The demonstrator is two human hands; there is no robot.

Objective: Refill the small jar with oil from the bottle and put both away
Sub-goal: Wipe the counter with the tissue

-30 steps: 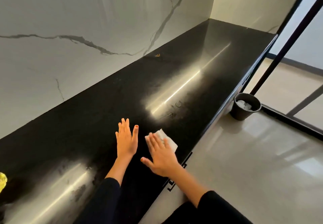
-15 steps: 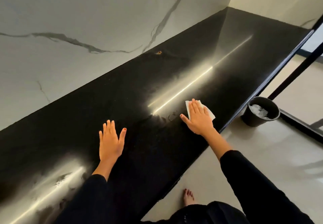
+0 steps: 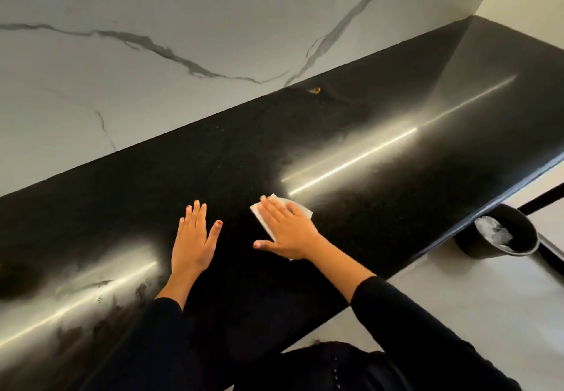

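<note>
Right grip (image 3: pixel 290 233) lies flat, fingers straight and together, pressing a white tissue (image 3: pixel 300 209) onto the black desk (image 3: pixel 381 207); nothing is clasped. Left grip (image 3: pixel 193 238) also lies open, palm down on the bare desk just beside it, holding nothing and apparently bracing.

Small jar and bottle: neither is in view anywhere on the desk. Judgement: both are likely put away, and the step in hand is wiping up after the pour.

Findings, working outward:
- Only the tissue's corners show past the fingers, so the wiping area is small. Recommend overlapping strokes under even palm pressure, and refolding to a clean face once it is soaked.
- Greyish smears (image 3: pixel 91 286) show in the glare at the near left of the desk. Oil tends to spread rather than lift; check the surface against the light streaks, which show up the film well.
- A black bin (image 3: pixel 471 245) stands on the floor beyond the desk's right edge, crumpled paper (image 3: pixel 496 231) already inside. It is the natural place for the used tissue.
- A small orange speck (image 3: pixel 316 89) sits at the back of the desk, close to the marble wall (image 3: pixel 183 24). Its nature cannot be told; it needs a reach
</note>
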